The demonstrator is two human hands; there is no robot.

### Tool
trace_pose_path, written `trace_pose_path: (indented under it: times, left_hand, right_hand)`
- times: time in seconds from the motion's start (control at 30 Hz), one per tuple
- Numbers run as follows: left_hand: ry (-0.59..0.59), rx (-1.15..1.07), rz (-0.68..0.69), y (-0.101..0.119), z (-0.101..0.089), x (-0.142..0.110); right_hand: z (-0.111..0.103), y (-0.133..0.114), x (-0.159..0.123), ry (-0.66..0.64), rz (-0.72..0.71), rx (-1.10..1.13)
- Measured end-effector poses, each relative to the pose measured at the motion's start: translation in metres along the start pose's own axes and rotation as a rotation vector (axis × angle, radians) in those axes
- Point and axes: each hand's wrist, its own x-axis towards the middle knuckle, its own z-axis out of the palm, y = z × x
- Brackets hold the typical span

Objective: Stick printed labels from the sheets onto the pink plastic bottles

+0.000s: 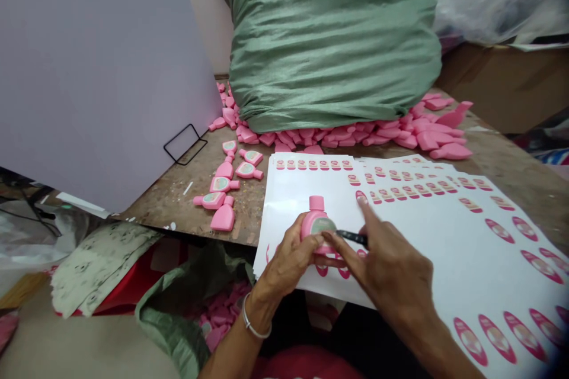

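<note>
My left hand is closed round a small pink flat bottle with a greenish oval label on its front, held over the white sticker sheets. My right hand pinches a thin black tool whose tip touches the bottle's label; its forefinger points up toward the sheet. The sheets carry rows of pink oval stickers.
Several labelled pink bottles lie on the worn wooden table to the left. A big green woven sack sits on a heap of unlabelled pink bottles. A white board leans at left. An open green sack of bottles is below the table edge.
</note>
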Motion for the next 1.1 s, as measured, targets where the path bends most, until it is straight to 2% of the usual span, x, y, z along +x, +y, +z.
trace_pose_path:
  times: [0.1, 0.2, 0.3, 0.4, 0.47, 0.57, 0.63, 0.67, 0.73, 0.8, 0.87, 0.9, 0.97, 1.1]
  left_hand:
    - [-0.024, -0.092, -0.048, 0.0, -0.002, -0.002]
    - [-0.053, -0.106, -0.048, 0.001, 0.002, -0.002]
    - [-0.094, -0.08, -0.013, 0.0, 0.005, -0.002]
    - [-0.155, -0.081, -0.016, -0.001, 0.001, -0.006]
    - [-0.207, -0.111, -0.042, -0.001, -0.002, -0.01]
    - [-0.243, -0.164, -0.073, 0.005, -0.009, -0.015]
    - [-0.152, -0.122, -0.045, 0.015, -0.02, -0.014]
    - [-0.059, -0.075, -0.006, 0.021, -0.028, -0.013]
    - [0.21, 0.096, 0.102, 0.036, -0.05, -0.008]
    - [0.518, 0.377, 0.211, 0.05, -0.077, -0.003]
    - [0.738, 0.688, 0.28, 0.059, -0.103, 0.003]
    - [0.801, 0.812, 0.297, 0.062, -0.114, 0.007]
    - [0.848, 0.972, 0.321, 0.063, -0.131, 0.013]
    - [0.901, 1.193, 0.454, 0.054, -0.147, 0.025]
  right_hand:
    - [0.002, 0.009, 0.009, -0.145, 0.336, 0.336]
    - [0.007, 0.0, 0.014, -0.283, 0.489, 0.722]
    - [0.02, -0.017, 0.014, -0.346, 0.539, 0.889]
    - [0.032, -0.019, 0.017, -0.421, 0.566, 0.974]
    - [0.035, -0.012, 0.021, -0.461, 0.538, 0.941]
    - [0.034, 0.006, 0.03, -0.395, 0.467, 0.802]
    - [0.033, 0.018, 0.038, -0.333, 0.411, 0.735]
    - [0.034, 0.023, 0.043, -0.326, 0.378, 0.709]
    - [0.04, 0.033, 0.055, -0.35, 0.307, 0.658]
    - [0.053, 0.038, 0.071, -0.386, 0.23, 0.601]
    - [0.072, 0.039, 0.095, -0.412, 0.166, 0.511]
    - [0.084, 0.037, 0.109, -0.426, 0.151, 0.445]
    - [0.109, 0.028, 0.139, -0.476, 0.161, 0.288]
    - [0.162, -0.001, 0.192, -0.506, 0.221, 0.178]
